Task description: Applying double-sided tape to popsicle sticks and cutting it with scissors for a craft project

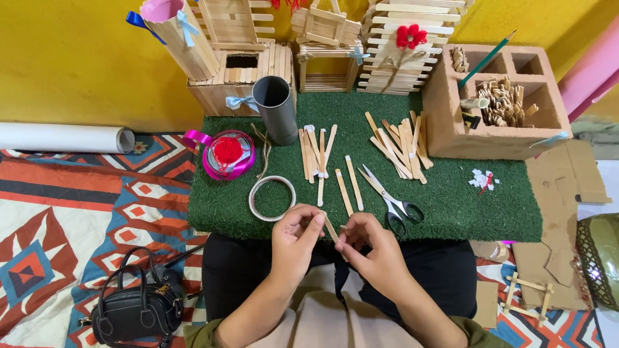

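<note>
We have a single wooden craft stick [330, 227] pinched between both hands just off the near edge of the green turf worktop [451, 206]. Our left hand [293, 243] closes its thumb and forefinger on the stick's upper end, and our right hand [377, 254] closes its fingers [348, 240] on the lower end, so neither hand is open or free. The stick's long axis runs on a slant, from up and to the left of the right fingers down toward them; it lies between the two hands, both equally close, each touching it.

Beyond the fingers, on the worktop, two loose sticks [349, 187] lie just ahead, their lengths pointing away from us. The scissors [390, 196] rest ahead and slightly right of the right fingers, handles nearest. A ring of tape [272, 198] sits ahead of the left fingers, with a larger heap of sticks [400, 145] farther off to the right.
</note>
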